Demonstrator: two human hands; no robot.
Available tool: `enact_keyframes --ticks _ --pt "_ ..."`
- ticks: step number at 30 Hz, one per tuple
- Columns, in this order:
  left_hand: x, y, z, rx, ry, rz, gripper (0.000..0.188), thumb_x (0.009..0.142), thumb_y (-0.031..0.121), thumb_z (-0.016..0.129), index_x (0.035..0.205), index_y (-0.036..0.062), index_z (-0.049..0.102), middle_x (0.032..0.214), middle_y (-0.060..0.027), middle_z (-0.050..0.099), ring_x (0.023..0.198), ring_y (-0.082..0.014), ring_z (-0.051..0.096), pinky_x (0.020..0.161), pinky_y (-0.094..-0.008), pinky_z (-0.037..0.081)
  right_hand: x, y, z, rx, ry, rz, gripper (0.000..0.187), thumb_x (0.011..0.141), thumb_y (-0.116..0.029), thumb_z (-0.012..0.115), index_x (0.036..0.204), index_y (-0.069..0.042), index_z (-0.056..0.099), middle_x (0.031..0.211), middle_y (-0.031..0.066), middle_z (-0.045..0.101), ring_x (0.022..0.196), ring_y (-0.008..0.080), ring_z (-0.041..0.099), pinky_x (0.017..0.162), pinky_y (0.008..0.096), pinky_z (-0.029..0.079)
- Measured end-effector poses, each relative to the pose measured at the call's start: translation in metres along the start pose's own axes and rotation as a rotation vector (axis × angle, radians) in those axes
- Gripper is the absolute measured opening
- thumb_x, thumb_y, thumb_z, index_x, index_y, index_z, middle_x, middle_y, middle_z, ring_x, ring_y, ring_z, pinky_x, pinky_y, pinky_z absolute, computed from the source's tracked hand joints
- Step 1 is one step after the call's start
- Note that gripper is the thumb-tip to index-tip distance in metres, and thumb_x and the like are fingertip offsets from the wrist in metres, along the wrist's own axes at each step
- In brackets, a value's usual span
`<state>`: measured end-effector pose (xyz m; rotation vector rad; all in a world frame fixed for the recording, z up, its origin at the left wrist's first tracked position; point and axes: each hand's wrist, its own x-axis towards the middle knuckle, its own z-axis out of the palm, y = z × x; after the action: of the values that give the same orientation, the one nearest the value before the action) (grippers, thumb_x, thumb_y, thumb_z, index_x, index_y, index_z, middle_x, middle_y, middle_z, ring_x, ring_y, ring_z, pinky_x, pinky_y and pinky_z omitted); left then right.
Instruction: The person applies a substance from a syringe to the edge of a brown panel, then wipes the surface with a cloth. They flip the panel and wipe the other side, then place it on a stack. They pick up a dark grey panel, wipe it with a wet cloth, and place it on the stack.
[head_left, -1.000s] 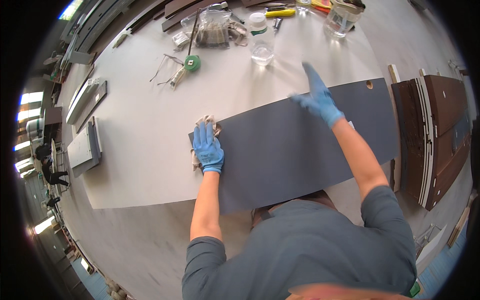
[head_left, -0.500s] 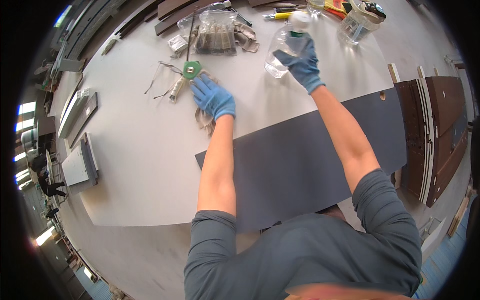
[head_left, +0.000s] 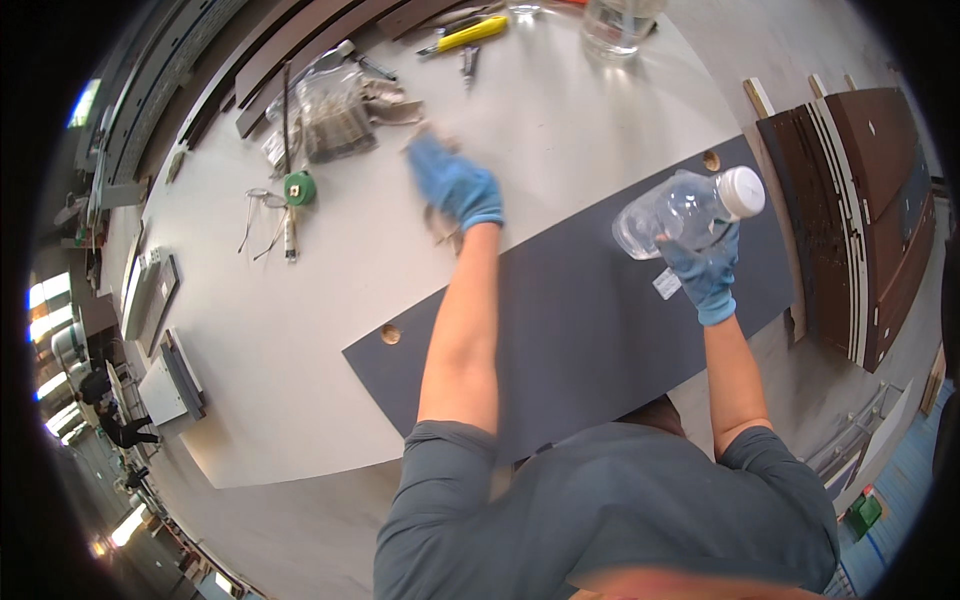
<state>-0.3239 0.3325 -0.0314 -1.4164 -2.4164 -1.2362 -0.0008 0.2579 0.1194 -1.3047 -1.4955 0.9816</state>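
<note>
My right hand (head_left: pixel 705 275), in a blue glove, grips a clear plastic bottle (head_left: pixel 665 215) with a white cap. The bottle is tilted, its cap pointing up and to the right, and shows over the right part of a dark grey panel (head_left: pixel 570 310). A small white label (head_left: pixel 667 284) lies on the panel beside that hand. My left hand (head_left: pixel 455 185), also gloved in blue and smeared by motion, is closed on a beige cloth (head_left: pixel 442 228) just beyond the panel's far edge. Part of the cloth sticks out past the fingertips; the rest is under the palm.
On the pale table (head_left: pixel 260 370) lie a green tape measure (head_left: pixel 300 188), eyeglasses (head_left: pixel 262 215), a bag of small parts (head_left: pixel 335 120) and a yellow utility knife (head_left: pixel 472 35). A clear jar (head_left: pixel 615 28) stands at the far side. Brown boards (head_left: pixel 860 200) are stacked at the right.
My right hand has brought the bottle from the far side of the table back over the panel. My left hand and the cloth have moved right, away from the tape measure. The view has shifted.
</note>
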Motion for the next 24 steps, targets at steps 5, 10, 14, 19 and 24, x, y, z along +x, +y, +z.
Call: enact_keyframes --ticks 5,10,14,19,24 --pt "-0.013 0.057 0.052 0.629 -0.029 -0.153 0.063 0.105 0.028 0.047 0.162 0.0036 0.039 0.172 -0.0197 0.03 0.157 -0.0459 0.026 0.125 -0.0577 0.024 -0.002 0.031 -0.085 0.087 -0.002 -0.022 0.094 0.073 -0.022 0.099 0.148 -0.004 0.044 0.138 0.0101 0.06 0.123 0.0229 0.063 0.106 0.0361 0.056" --pt "-0.047 0.197 0.155 0.538 -0.046 -0.212 0.067 0.107 0.035 0.043 0.165 0.003 0.033 0.175 -0.0195 0.021 0.159 -0.0484 0.019 0.126 -0.0616 0.019 0.004 0.06 -0.165 0.375 0.031 0.074 0.102 0.075 -0.014 0.098 0.156 -0.008 0.036 0.151 0.0117 0.051 0.131 0.0222 0.057 0.109 0.0391 0.055" --pt "-0.075 0.293 0.24 0.507 -0.078 -0.138 0.065 0.109 0.033 0.043 0.166 0.0043 0.03 0.177 -0.018 0.017 0.162 -0.0473 0.013 0.127 -0.0609 0.016 0.01 0.085 -0.217 0.36 0.093 -0.046 0.105 0.076 -0.014 0.097 0.16 -0.009 0.033 0.153 0.0129 0.048 0.132 0.0255 0.056 0.111 0.0412 0.054" --pt "-0.087 0.389 0.336 0.398 -0.195 -0.054 0.064 0.107 0.025 0.046 0.166 0.0043 0.031 0.174 -0.0198 0.024 0.162 -0.039 0.018 0.129 -0.0492 0.017 0.008 0.108 -0.271 0.456 0.187 0.047 0.106 0.077 -0.017 0.096 0.159 -0.01 0.031 0.148 0.012 0.049 0.132 0.0265 0.054 0.113 0.0424 0.053" --pt "-0.098 0.478 0.389 -0.716 -0.507 -0.094 0.06 0.097 0.001 0.045 0.157 -0.0008 0.047 0.158 -0.0204 0.051 0.149 -0.0305 0.047 0.125 -0.0388 0.033 0.014 0.121 -0.304 0.641 0.279 0.205 0.103 0.077 -0.019 0.096 0.157 -0.011 0.033 0.147 0.0122 0.05 0.134 0.0269 0.053 0.113 0.0412 0.052"
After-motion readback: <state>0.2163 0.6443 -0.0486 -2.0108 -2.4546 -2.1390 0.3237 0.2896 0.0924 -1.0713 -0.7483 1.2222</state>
